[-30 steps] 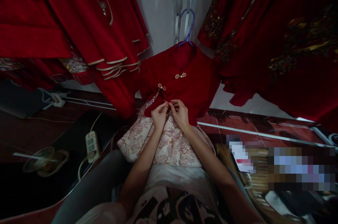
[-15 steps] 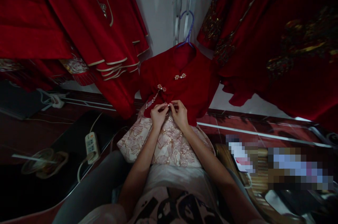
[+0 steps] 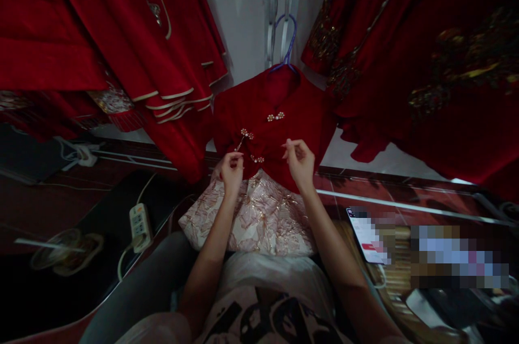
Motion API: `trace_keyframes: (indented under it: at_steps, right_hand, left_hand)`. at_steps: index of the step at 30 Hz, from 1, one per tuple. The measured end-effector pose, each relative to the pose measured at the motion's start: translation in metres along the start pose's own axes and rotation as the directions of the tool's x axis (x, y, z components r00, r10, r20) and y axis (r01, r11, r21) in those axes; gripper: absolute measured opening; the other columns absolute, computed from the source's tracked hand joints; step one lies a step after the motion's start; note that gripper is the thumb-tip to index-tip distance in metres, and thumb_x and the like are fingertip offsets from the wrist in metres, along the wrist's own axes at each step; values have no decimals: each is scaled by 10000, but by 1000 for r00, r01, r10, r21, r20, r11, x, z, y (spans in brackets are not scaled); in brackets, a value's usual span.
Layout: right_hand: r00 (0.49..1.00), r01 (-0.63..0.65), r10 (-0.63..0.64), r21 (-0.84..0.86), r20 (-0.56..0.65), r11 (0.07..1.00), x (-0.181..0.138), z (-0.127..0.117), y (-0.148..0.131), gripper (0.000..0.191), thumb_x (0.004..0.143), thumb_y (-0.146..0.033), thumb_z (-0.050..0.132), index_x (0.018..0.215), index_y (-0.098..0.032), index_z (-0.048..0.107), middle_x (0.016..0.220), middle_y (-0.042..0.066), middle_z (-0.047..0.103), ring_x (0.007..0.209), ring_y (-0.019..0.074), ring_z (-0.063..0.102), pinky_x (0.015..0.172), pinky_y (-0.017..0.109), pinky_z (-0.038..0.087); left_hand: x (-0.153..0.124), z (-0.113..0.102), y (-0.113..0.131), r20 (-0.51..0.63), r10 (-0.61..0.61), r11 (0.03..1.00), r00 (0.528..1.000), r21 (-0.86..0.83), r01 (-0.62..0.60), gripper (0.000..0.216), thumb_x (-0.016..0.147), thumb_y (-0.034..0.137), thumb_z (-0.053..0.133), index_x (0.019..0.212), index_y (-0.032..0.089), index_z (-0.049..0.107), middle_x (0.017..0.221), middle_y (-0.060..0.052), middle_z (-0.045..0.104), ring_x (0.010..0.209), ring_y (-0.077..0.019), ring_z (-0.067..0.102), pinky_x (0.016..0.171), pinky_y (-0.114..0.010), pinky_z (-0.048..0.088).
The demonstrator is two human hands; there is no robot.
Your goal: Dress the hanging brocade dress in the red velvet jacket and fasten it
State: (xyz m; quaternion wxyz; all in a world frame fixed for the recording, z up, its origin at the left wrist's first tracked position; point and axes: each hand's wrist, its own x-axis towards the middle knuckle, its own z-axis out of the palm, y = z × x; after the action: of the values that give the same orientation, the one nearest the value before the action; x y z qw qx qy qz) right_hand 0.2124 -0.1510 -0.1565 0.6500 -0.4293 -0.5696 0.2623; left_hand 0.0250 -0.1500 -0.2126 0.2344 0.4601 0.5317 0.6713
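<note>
A short red jacket (image 3: 308,111) hangs from a purple hanger (image 3: 288,52) over a pale pink-and-gold floral skirt (image 3: 263,219). Beaded clasps mark its front: an upper clasp (image 3: 276,116), a side clasp (image 3: 246,133) with a dangling beaded strand (image 3: 240,143), and a lower clasp (image 3: 257,159). My left hand (image 3: 232,171) is closed at the jacket's lower left, by the strand, part of which it covers. Anything between its fingertips is hidden. My right hand (image 3: 299,163) is raised in a pinch right of the lower clasp; whatever it holds is too small to make out.
Red garments with pale trim (image 3: 170,63) hang left, and embroidered red ones (image 3: 405,95) right. A power strip (image 3: 140,227) and a plastic cup (image 3: 57,249) sit on the dark surface at left. On the slatted wooden seat at right lies a phone (image 3: 367,236).
Both hands have left the lower clasp, which now shows joined. My left hand shifted left toward the strand; my right hand moved right and slightly up.
</note>
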Motion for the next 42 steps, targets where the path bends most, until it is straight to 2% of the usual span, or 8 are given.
trace_keyframes:
  at_steps: [3, 5, 11, 16, 22, 30, 38, 42]
  right_hand:
    - [962, -35, 75, -152, 263, 988, -8, 12, 26, 214, 840, -390, 599, 890, -184, 628, 772, 22, 666, 672, 125, 619, 649, 247, 487]
    - [940, -74, 124, -165, 318, 984, -14, 21, 42, 218, 837, -378, 598, 938, -187, 626, 859, 40, 690, 738, 137, 649, 696, 259, 517]
    - [946, -129, 158, -117, 284, 985, -27, 35, 58, 240, 836, -392, 592, 941, -180, 633, 871, 61, 693, 792, 161, 670, 727, 280, 549]
    - [943, -175, 188, -71, 273, 982, -26, 36, 59, 237, 808, -384, 619, 927, -181, 641, 856, 62, 694, 784, 163, 668, 725, 283, 551]
    - [936, -226, 218, -2, 278, 974, -23, 36, 62, 243, 796, -388, 632, 909, -174, 651, 872, 68, 702, 804, 169, 673, 758, 296, 546]
    - [945, -216, 207, 10, 254, 976, -26, 37, 65, 240, 793, -388, 635, 910, -179, 655, 864, 58, 705, 795, 154, 672, 757, 270, 544]
    - [929, -233, 223, -2, 296, 972, -26, 36, 63, 217, 790, -327, 604, 935, -172, 653, 898, 68, 711, 791, 155, 674, 749, 276, 539]
    - [937, -239, 231, -3, 262, 971, -26, 37, 60, 187, 763, -317, 596, 884, -180, 637, 858, 55, 696, 782, 160, 657, 747, 273, 521]
  left_hand:
    - [-9, 11, -3, 240, 60, 991, 969, 103, -87, 156, 743, 154, 646, 896, 172, 668, 897, -47, 675, 771, -118, 633, 661, -219, 544]
    - [-14, 15, -5, 303, 91, 977, 949, 158, -144, 173, 782, 198, 633, 950, 179, 672, 931, -60, 685, 771, -121, 646, 685, -237, 548]
    - [-17, 13, -11, 263, 101, 971, 960, 183, -153, 170, 818, 306, 633, 922, 189, 697, 899, -56, 711, 753, -132, 658, 706, -262, 556]
    - [-18, 15, -9, 183, 92, 980, 979, 157, -122, 210, 792, 375, 662, 853, 175, 677, 838, -51, 701, 745, -133, 653, 694, -253, 545]
    - [-23, 23, -9, 154, 55, 994, 986, 83, -69, 213, 793, 377, 658, 866, 180, 632, 826, -39, 681, 775, -134, 657, 718, -261, 553]
    - [-25, 26, -5, 146, 138, 984, 980, 89, -152, 183, 821, 349, 626, 897, 185, 598, 860, -37, 645, 808, -128, 638, 775, -266, 543]
    - [-26, 26, -1, 123, 66, 990, 990, 114, -80, 168, 811, 341, 632, 868, 185, 608, 820, -34, 668, 776, -129, 649, 722, -246, 540]
    - [-24, 24, -2, 180, 1, 998, 984, 54, -11, 195, 788, 360, 652, 849, 179, 611, 824, -39, 679, 773, -129, 656, 691, -231, 536]
